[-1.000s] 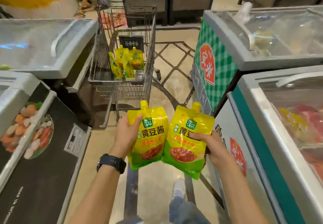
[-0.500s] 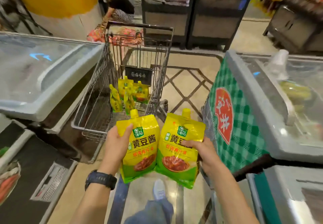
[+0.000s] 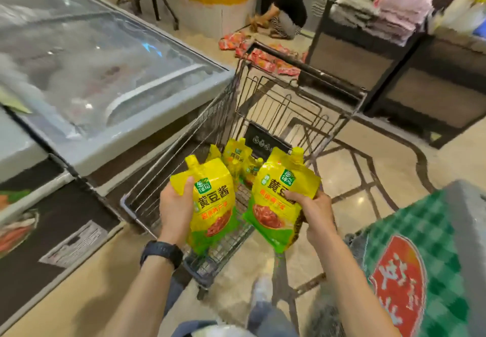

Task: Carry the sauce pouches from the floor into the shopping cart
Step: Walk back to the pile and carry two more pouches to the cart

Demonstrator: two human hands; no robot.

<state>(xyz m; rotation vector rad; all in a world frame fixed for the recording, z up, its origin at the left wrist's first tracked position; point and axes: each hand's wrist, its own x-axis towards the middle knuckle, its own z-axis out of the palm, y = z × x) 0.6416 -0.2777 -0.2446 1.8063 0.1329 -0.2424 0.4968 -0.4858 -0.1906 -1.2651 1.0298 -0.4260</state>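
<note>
Person stands at the near end of the shopping cart (image 3: pixel 194 136), one yellow sauce pouch in each hand. Left hand (image 3: pixel 175 209), black watch (image 3: pixel 161 252) on that wrist, grips the left pouch (image 3: pixel 213 200) by its left edge, thumb curled over the front near the spout. Right hand (image 3: pixel 315 213) grips the right pouch (image 3: pixel 276 200) by its right edge, thumb across the printed face. Both pouches are upright, spouts up, labels facing the wearer, side by side with a gap between, held above the near part of the cart basket. Neither is down in the cart yet. More yellow pouches (image 3: pixel 236 156) stand further in on the basket floor. Glass-top freezer (image 3: pixel 105 73) just left of the cart, green checked freezer (image 3: pixel 420 244) to the right. At the back a crouching person (image 3: pixel 284 13), red packets (image 3: pixel 263 57) spread on the floor nearby.
</note>
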